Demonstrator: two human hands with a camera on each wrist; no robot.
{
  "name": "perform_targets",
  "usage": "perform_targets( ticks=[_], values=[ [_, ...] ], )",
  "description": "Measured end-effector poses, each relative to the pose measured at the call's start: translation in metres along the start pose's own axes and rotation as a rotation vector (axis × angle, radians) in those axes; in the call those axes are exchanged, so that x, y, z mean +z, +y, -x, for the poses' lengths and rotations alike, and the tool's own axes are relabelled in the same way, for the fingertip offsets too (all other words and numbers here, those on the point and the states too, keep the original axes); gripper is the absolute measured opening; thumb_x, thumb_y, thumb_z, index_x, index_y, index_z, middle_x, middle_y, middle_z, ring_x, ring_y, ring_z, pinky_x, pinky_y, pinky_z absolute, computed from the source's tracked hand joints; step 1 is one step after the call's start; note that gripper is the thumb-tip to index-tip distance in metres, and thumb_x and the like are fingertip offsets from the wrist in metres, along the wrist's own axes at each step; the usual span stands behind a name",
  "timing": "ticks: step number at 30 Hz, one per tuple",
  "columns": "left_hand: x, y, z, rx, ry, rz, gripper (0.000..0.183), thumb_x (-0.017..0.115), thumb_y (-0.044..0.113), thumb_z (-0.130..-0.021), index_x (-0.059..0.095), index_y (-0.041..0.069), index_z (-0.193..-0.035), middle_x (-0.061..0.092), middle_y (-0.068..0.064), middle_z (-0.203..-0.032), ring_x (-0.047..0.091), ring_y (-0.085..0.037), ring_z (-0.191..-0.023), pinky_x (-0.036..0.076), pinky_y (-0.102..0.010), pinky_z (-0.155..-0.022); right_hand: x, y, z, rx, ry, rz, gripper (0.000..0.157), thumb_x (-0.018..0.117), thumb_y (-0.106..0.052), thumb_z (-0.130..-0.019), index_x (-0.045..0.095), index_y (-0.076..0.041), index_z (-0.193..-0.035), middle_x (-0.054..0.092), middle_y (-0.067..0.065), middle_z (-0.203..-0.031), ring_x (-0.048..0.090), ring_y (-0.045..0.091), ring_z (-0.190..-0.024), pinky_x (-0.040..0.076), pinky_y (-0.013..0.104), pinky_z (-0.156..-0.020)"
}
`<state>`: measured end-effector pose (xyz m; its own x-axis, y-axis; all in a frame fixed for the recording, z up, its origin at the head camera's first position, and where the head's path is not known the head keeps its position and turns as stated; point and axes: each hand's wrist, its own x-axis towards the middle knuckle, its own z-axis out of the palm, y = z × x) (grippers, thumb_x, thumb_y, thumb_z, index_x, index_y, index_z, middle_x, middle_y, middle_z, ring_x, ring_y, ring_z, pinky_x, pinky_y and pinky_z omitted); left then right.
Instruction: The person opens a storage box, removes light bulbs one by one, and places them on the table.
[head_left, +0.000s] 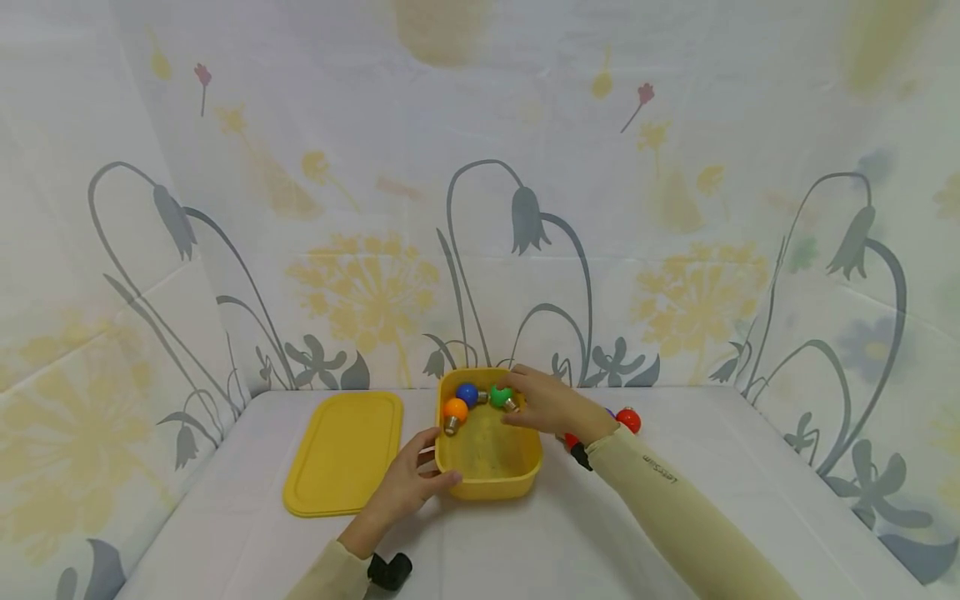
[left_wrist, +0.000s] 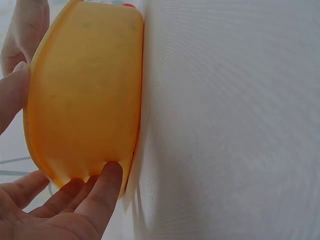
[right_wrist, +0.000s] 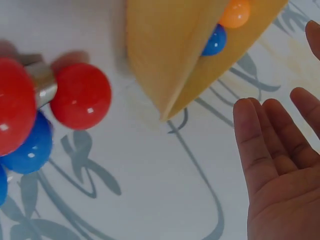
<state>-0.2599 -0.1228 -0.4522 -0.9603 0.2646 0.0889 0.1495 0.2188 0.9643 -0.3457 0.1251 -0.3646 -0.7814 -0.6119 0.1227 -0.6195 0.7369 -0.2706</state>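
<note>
In the head view a yellow plastic box (head_left: 487, 487) stands mid-table. Inside lie a blue bulb (head_left: 467, 393), an orange bulb (head_left: 455, 410) and a green bulb (head_left: 501, 395), towards its far end. My left hand (head_left: 408, 482) holds the near left corner of the box, fingers against the left wall and thumb at the front rim. The left wrist view shows those fingers (left_wrist: 107, 187) pressed on the outer wall. Over the far right part of the box is my right hand (head_left: 551, 402), its fingertips near the green bulb. The right wrist view shows that hand's fingers extended, holding nothing.
A flat yellow lid (head_left: 345, 454) lies left of the box. Right of the box, partly behind my right forearm, are red bulbs (right_wrist: 81, 96) and blue bulbs (right_wrist: 31, 149) close together. A flower-patterned cloth (head_left: 480, 208) hangs behind and beside the white table.
</note>
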Motion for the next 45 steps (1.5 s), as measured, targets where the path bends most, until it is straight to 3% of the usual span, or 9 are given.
perform_targets(
  ticks=[5,10,12,18,26,33,37,41,45],
  values=[
    [0.0,0.0,0.001,-0.001,0.001,-0.006,0.079,0.072,0.025,-0.077,0.027,0.005,-0.139,0.033,-0.021,-0.135,0.041,-0.037,-0.12,0.047,-0.033,-0.087,0.004,-0.009,-0.015,-0.009,-0.023,-0.028,0.046,0.068,-0.041,-0.077,0.054,-0.024,-0.117,0.049,-0.008,-0.106,0.052,0.016,-0.094,0.046,0.03,-0.086],
    [0.0,0.019,0.01,0.003,-0.018,0.019,0.08,0.072,0.025,-0.076,0.027,0.002,-0.137,0.033,-0.024,-0.134,0.039,-0.041,-0.12,0.047,-0.035,-0.087,0.008,-0.016,-0.03,-0.044,-0.046,-0.03,0.049,0.069,-0.036,-0.078,0.053,-0.023,-0.122,0.05,-0.006,-0.113,0.051,0.019,-0.101,0.044,0.034,-0.09],
    [0.0,0.028,0.014,-0.001,-0.019,0.013,0.081,0.073,0.027,-0.075,0.028,0.001,-0.137,0.033,-0.025,-0.133,0.039,-0.042,-0.12,0.046,-0.037,-0.088,0.012,-0.017,-0.037,-0.086,-0.059,-0.036,0.049,0.069,-0.032,-0.078,0.052,-0.026,-0.123,0.051,-0.007,-0.114,0.05,0.016,-0.1,0.044,0.033,-0.089],
    [0.001,0.028,0.015,0.016,-0.022,0.007,0.082,0.073,0.029,-0.074,0.029,0.001,-0.136,0.033,-0.025,-0.133,0.039,-0.042,-0.12,0.045,-0.037,-0.09,0.022,-0.018,-0.056,-0.221,-0.103,0.002,0.044,0.07,-0.024,-0.079,0.056,-0.025,-0.12,0.053,-0.007,-0.121,0.046,0.014,-0.109,0.038,0.039,-0.095],
    [0.001,0.027,0.015,0.033,-0.024,0.029,0.076,0.072,0.019,-0.077,0.029,0.0,-0.136,0.033,-0.026,-0.132,0.038,-0.043,-0.12,0.045,-0.037,-0.09,0.033,-0.018,-0.072,-0.185,-0.164,0.06,0.036,0.071,-0.019,-0.077,0.06,-0.023,-0.111,0.056,-0.004,-0.116,0.05,0.016,-0.105,0.039,0.037,-0.095],
    [0.001,0.028,0.015,0.042,-0.017,0.017,0.076,0.072,0.019,-0.076,0.029,-0.001,-0.136,0.033,-0.027,-0.132,0.038,-0.043,-0.119,0.045,-0.036,-0.089,0.041,-0.018,-0.085,-0.17,-0.216,0.033,0.026,0.073,-0.017,-0.072,0.066,-0.022,-0.097,0.061,-0.003,-0.092,0.05,0.012,-0.076,0.044,0.026,-0.068],
    [0.001,0.029,0.015,0.038,-0.015,0.007,0.078,0.073,0.022,-0.075,0.03,0.0,-0.136,0.034,-0.027,-0.132,0.039,-0.042,-0.119,0.045,-0.037,-0.09,0.043,-0.019,-0.088,-0.182,-0.242,0.022,0.026,0.072,-0.012,-0.07,0.067,-0.017,-0.095,0.061,0.001,-0.087,0.049,0.011,-0.07,0.042,0.022,-0.06],
    [0.0,0.027,0.013,0.04,-0.011,0.002,0.079,0.074,0.024,-0.074,0.03,0.001,-0.136,0.034,-0.026,-0.132,0.039,-0.042,-0.119,0.044,-0.038,-0.091,0.045,-0.022,-0.089,-0.178,-0.268,0.036,0.027,0.072,-0.012,-0.072,0.065,-0.015,-0.097,0.06,0.002,-0.089,0.048,0.011,-0.074,0.042,0.021,-0.062],
    [-0.001,0.025,0.011,0.04,-0.011,-0.005,0.078,0.074,0.022,-0.075,0.03,0.001,-0.136,0.034,-0.025,-0.133,0.039,-0.041,-0.119,0.044,-0.038,-0.091,0.046,-0.025,-0.089,-0.132,-0.282,0.082,0.032,0.071,-0.015,-0.074,0.064,-0.018,-0.105,0.058,-0.001,-0.096,0.046,0.012,-0.086,0.043,0.023,-0.074]
  ],
)
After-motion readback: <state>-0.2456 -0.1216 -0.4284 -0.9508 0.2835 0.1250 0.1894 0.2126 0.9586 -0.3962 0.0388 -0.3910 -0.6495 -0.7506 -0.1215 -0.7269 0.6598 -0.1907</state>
